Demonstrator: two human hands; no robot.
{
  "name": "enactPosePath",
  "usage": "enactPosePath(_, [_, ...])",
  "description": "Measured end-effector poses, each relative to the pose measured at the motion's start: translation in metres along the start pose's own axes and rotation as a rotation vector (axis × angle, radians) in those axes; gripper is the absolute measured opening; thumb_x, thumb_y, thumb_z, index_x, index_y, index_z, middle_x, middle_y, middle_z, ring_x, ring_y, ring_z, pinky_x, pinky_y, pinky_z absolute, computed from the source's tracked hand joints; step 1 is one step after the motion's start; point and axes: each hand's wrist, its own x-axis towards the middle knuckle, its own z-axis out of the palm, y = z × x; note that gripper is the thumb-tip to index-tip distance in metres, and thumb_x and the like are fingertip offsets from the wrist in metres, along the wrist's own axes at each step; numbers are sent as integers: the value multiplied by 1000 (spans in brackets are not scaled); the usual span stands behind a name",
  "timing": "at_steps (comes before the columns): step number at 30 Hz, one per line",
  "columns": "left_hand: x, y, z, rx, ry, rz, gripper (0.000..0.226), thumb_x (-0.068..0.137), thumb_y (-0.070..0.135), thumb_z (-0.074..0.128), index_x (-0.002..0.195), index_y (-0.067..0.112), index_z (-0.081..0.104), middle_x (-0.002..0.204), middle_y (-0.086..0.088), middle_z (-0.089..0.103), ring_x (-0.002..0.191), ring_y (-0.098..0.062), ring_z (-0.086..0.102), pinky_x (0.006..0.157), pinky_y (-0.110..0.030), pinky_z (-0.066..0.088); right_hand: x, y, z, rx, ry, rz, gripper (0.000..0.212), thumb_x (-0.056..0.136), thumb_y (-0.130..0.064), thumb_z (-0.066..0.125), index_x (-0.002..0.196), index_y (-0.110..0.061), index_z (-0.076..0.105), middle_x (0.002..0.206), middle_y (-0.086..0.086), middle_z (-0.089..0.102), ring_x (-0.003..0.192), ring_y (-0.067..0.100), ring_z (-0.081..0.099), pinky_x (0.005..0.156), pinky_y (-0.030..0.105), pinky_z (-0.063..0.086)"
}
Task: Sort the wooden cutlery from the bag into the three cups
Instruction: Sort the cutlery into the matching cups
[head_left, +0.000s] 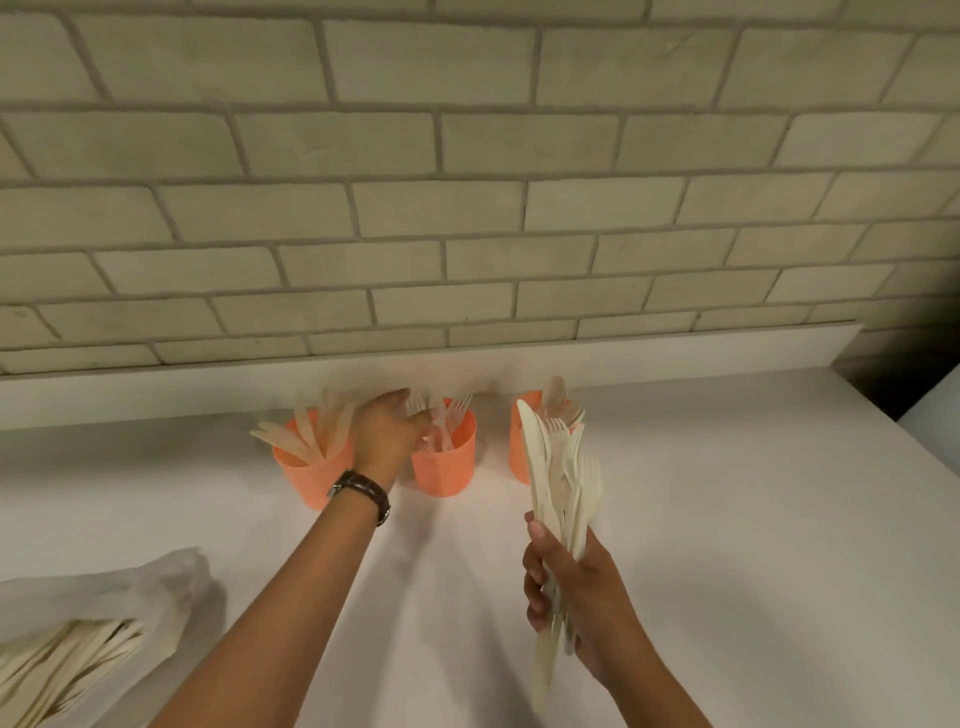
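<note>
Three orange cups stand in a row near the wall. The left cup (311, 467) holds wooden knives, the middle cup (444, 467) holds forks, and the right cup (519, 447) holds spoons. My left hand (387, 431) reaches over the middle cup's rim, and its fingertips seem to pinch a fork (418, 405) whose tines stick up; blur hides the exact grip. My right hand (576, 592) grips a bundle of mixed wooden cutlery (558, 478) upright in front of the right cup. The bag (98, 623) lies at the lower left with more cutlery inside.
The white counter (727, 519) runs back to a low white ledge (156, 395) under a brick wall. Its right edge falls away at the far right. Bare counter lies between the bag and the cups.
</note>
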Motion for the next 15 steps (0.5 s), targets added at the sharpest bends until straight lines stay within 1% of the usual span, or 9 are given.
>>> enactPosePath(1, [-6, 0, -2, 54, 22, 45, 56, 74, 9, 75, 126, 8, 53, 122, -11, 60, 78, -33, 68, 69, -41, 59, 1, -1, 0, 8, -9, 2, 14, 91, -22, 59, 98, -10, 56, 55, 2, 45, 42, 17, 39, 41, 24, 36])
enactPosePath(2, [-14, 2, -3, 87, 48, 115, 55, 74, 13, 75, 124, 13, 54, 122, -7, 59, 83, -32, 67, 66, -40, 60, 2, -3, 0, 12, -15, 3, 14, 90, -21, 60, 97, -10, 56, 55, 2, 45, 42, 18, 39, 41, 24, 36])
enactPosePath(4, [-44, 10, -2, 105, 54, 214, 36, 76, 16, 74, 110, 17, 62, 107, 0, 60, 75, -18, 64, 48, -24, 55, 5, -4, -1, 14, -20, 9, 14, 90, -19, 61, 96, -9, 55, 55, 4, 45, 40, 18, 38, 40, 24, 36])
enactPosePath(5, [-62, 14, -1, 100, 4, 216, 24, 78, 17, 73, 100, 18, 63, 97, 2, 61, 70, -13, 59, 42, -19, 51, 7, -4, -1, 13, -23, 13, 14, 89, -18, 61, 96, -8, 55, 56, 5, 45, 39, 18, 38, 40, 24, 36])
enactPosePath(7, [-95, 17, 3, 87, -141, 210, 6, 79, 22, 71, 83, 23, 66, 85, 4, 63, 61, -9, 53, 39, -17, 45, 8, -2, 0, -4, -36, 15, 14, 89, -18, 62, 94, -7, 54, 56, 6, 45, 38, 19, 38, 40, 23, 36])
enactPosePath(9, [-117, 15, 4, 87, -214, 206, 5, 77, 28, 72, 78, 24, 70, 77, 7, 66, 57, -6, 53, 41, -18, 44, 7, 1, 4, -55, -59, 4, 16, 89, -18, 62, 95, -6, 54, 57, 8, 47, 38, 19, 39, 39, 23, 37])
enactPosePath(11, [-126, 9, 4, 72, -205, 178, 12, 73, 31, 76, 79, 22, 71, 74, 8, 67, 54, -2, 53, 42, -19, 44, 5, 5, 9, -124, -85, -11, 18, 89, -19, 63, 97, -6, 53, 57, 8, 49, 39, 20, 41, 39, 24, 38])
enactPosePath(13, [-131, 5, 2, 53, -167, 139, 13, 70, 29, 79, 77, 22, 70, 72, 7, 68, 51, -2, 54, 43, -19, 45, 4, 9, 15, -177, -107, -19, 19, 89, -21, 63, 98, -7, 53, 57, 8, 51, 40, 22, 43, 40, 25, 40])
enactPosePath(15, [-132, 3, -4, 21, -147, 86, 12, 71, 21, 79, 75, 20, 68, 71, 2, 67, 51, -3, 57, 46, -20, 49, 2, 13, 21, -209, -131, -16, 18, 90, -22, 61, 98, -9, 53, 56, 6, 52, 41, 23, 44, 42, 27, 41])
